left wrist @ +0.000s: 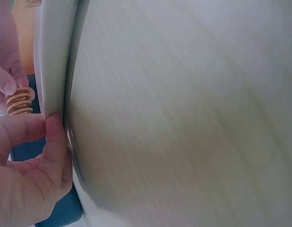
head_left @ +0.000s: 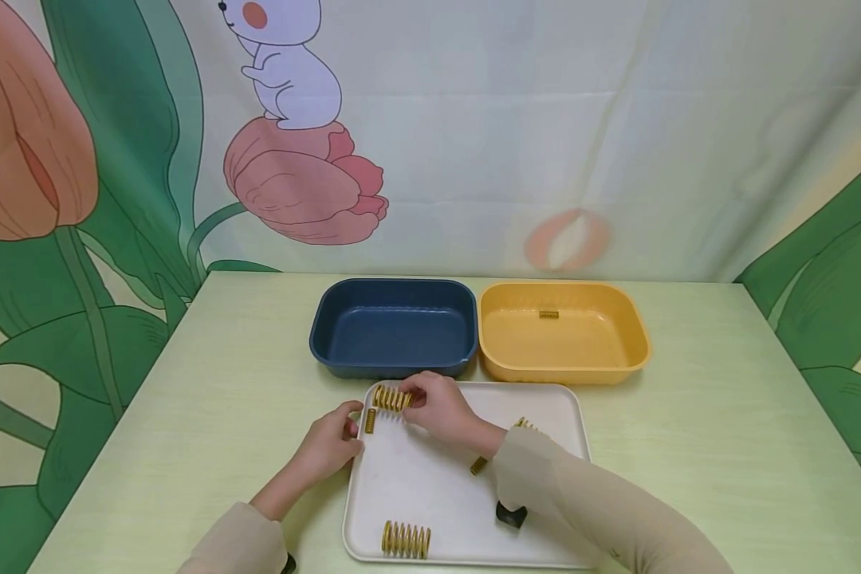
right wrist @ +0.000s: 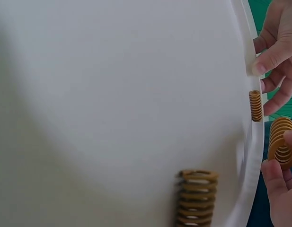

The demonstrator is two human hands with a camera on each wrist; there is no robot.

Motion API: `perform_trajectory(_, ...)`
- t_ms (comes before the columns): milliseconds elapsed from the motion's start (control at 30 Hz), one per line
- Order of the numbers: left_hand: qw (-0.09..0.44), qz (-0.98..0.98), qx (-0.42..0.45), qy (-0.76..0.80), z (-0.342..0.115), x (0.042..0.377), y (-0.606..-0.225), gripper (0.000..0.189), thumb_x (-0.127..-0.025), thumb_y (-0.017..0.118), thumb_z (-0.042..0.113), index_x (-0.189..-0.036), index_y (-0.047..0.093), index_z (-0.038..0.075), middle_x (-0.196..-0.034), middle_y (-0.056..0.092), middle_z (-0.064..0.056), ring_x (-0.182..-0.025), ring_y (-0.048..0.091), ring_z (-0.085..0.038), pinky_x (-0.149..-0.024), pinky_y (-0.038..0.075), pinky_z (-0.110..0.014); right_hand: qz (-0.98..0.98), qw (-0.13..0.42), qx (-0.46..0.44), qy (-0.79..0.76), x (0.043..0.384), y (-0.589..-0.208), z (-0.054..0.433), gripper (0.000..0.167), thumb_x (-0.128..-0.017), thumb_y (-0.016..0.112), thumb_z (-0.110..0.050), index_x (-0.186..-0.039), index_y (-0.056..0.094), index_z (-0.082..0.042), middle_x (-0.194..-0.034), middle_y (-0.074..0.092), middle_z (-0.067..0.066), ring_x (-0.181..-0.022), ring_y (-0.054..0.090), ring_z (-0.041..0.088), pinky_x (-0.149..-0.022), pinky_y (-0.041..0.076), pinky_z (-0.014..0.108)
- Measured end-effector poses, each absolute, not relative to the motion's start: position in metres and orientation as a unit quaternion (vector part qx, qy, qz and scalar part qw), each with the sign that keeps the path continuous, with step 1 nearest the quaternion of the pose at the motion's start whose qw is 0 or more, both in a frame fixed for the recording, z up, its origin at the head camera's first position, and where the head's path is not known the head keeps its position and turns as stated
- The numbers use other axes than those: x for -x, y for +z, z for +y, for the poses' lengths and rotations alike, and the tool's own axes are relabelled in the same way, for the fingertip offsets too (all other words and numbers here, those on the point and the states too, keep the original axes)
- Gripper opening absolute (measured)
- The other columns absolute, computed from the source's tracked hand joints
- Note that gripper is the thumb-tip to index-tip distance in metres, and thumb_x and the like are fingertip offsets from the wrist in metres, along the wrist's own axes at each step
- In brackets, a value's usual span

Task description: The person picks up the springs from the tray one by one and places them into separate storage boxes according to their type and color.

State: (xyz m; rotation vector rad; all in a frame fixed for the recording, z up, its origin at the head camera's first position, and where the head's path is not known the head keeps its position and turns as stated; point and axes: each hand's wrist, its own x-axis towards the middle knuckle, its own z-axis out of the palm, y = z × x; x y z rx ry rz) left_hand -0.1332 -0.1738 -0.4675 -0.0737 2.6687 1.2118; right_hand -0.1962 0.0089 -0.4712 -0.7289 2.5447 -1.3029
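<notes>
In the head view my right hand (head_left: 441,410) pinches one end of a large gold coil spring (head_left: 392,399) at the far left corner of the white tray (head_left: 438,494). The right wrist view shows the thumb and fingers on this spring (right wrist: 281,142). My left hand (head_left: 330,438) grips the tray's left edge, thumb over the rim. Just inside that edge, near the left fingers, lies a small gold spring (head_left: 370,421). Another large spring (head_left: 406,540) lies at the tray's near left. A small spring (head_left: 478,465) and a large one (head_left: 527,424) are partly covered by the right arm.
Behind the tray stand a dark blue bin (head_left: 395,331) and, touching it on the right, a yellow bin (head_left: 567,343) with one small spring (head_left: 548,315) inside. A printed curtain (head_left: 473,143) hangs behind the pale green table (head_left: 703,446).
</notes>
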Motion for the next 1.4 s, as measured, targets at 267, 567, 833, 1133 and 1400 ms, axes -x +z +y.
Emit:
perform_trajectory(267, 0.107, 0.903, 0.028, 0.415, -0.174, 0.133, -0.467, 0.050, -0.072, 0.055, -0.006, -0.120, 0.044, -0.003, -0.078, 0.047, -0.008, -0.060, 0.045, -0.013, -0.048, 0.044, -0.024, 0.849, 0.096, 0.250, -0.456, 0.192, -0.459, 0.012, 0.027, -0.071, 0.067, -0.005, -0.098, 0.063, -0.002, -0.089, 0.059, 0.007, -0.073, 0.051, 0.011, -0.064, 0.044, 0.015)
perform_trajectory(567, 0.111, 0.899, 0.032, 0.422, -0.174, 0.134, -0.469, 0.051, -0.071, 0.054, -0.006, -0.121, 0.044, -0.002, -0.079, 0.047, -0.008, -0.059, 0.046, -0.013, -0.047, 0.044, -0.025, 0.838, 0.082, 0.249, -0.478, 0.195, -0.452, 0.014, 0.026, -0.071, 0.067, -0.003, -0.097, 0.063, -0.001, -0.090, 0.060, 0.009, -0.075, 0.054, 0.014, -0.065, 0.045, 0.013)
perform_trajectory(833, 0.105, 0.902, 0.030, 0.418, -0.174, 0.134, -0.470, 0.050, -0.071, 0.055, -0.006, -0.120, 0.044, -0.002, -0.078, 0.048, -0.008, -0.060, 0.045, -0.013, -0.047, 0.044, -0.024, 0.836, 0.067, 0.252, -0.484, 0.196, -0.443, 0.016, 0.025, -0.071, 0.066, -0.001, -0.096, 0.064, 0.000, -0.092, 0.061, 0.010, -0.077, 0.057, 0.017, -0.066, 0.047, 0.014)
perform_trajectory(1133, 0.111, 0.899, 0.035, 0.421, -0.174, 0.135, -0.471, 0.050, -0.072, 0.055, -0.007, -0.121, 0.044, -0.002, -0.079, 0.047, -0.008, -0.060, 0.045, -0.013, -0.047, 0.044, -0.024, 0.830, 0.047, 0.256, -0.493, 0.202, -0.438, 0.017, 0.025, -0.072, 0.065, -0.002, -0.097, 0.064, 0.000, -0.095, 0.061, 0.011, -0.077, 0.058, 0.017, -0.067, 0.048, 0.017)
perform_trajectory(1400, 0.105, 0.900, 0.032, 0.421, -0.174, 0.134, -0.470, 0.050, -0.071, 0.054, -0.007, -0.120, 0.045, -0.002, -0.078, 0.048, -0.008, -0.057, 0.045, -0.012, -0.047, 0.044, -0.024, 0.831, 0.048, 0.246, -0.497, 0.207, -0.432, 0.019, 0.026, -0.074, 0.062, -0.002, -0.100, 0.063, -0.001, -0.097, 0.060, 0.011, -0.079, 0.059, 0.018, -0.068, 0.049, 0.017)
